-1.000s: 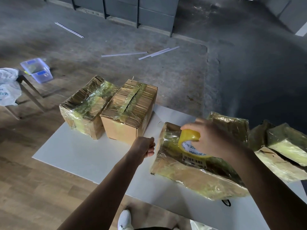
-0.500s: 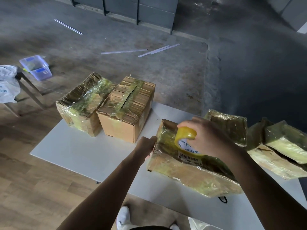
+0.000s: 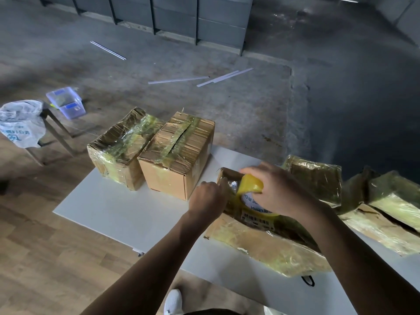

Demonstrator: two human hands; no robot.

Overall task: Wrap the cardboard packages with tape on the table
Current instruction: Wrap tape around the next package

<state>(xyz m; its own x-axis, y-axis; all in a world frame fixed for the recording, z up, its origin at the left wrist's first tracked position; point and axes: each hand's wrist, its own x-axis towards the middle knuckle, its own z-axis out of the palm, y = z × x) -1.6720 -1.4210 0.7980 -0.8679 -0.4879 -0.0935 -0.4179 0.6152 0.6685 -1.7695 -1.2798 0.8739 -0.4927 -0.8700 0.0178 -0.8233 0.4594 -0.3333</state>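
Note:
A long cardboard package [image 3: 268,246] wrapped in yellowish tape lies on the white table [image 3: 118,214] in front of me. My right hand [image 3: 279,192] grips a yellow tape roll [image 3: 250,185] on top of the package's left end. My left hand [image 3: 208,198] has curled fingers against that package's left end; what the fingers hold is hidden. Two taped boxes stand at the table's far left, one with heavy wrap [image 3: 120,148] and one with a slit top [image 3: 177,155].
More taped packages [image 3: 316,176] lie at the right, some over the table's far edge [image 3: 395,201]. On the floor to the left are a clear plastic tub [image 3: 66,102], a stool with a white bag [image 3: 20,123], and white strips [image 3: 225,76]. My shoe [image 3: 172,301] shows below.
My left hand has moved right from open table onto the package's left end. The right hand with the roll has stayed on top of the package.

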